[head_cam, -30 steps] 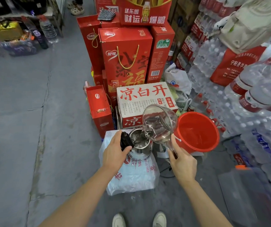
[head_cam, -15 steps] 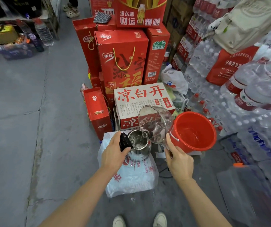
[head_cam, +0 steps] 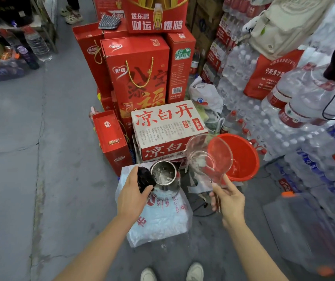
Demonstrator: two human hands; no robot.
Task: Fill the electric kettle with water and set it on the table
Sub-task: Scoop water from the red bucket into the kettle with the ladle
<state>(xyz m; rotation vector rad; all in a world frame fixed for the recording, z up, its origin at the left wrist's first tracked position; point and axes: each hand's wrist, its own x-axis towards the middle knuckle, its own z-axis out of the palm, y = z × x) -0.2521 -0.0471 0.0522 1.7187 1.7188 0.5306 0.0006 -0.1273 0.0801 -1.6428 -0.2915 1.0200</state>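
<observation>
the round steel kettle [head_cam: 164,176], lid open and water glinting inside, was gripped by its black handle in the left hand [head_cam: 131,197]; a clear plastic scoop [head_cam: 210,159] was held tilted in the right hand [head_cam: 229,201], just beside it.

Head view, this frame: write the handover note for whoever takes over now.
Left hand: grips the black handle of the electric kettle, lid open.
Right hand: holds the clear scoop by its handle, off to the kettle's right, in front of the red bucket.
Kettle stands on a white plastic-wrapped pack on the floor; water shows inside, level unclear.
Done: water poured into the kettle.
Left: top up from the bucket if needed, shut the lid, set the kettle on the table, which is not in view.
</observation>
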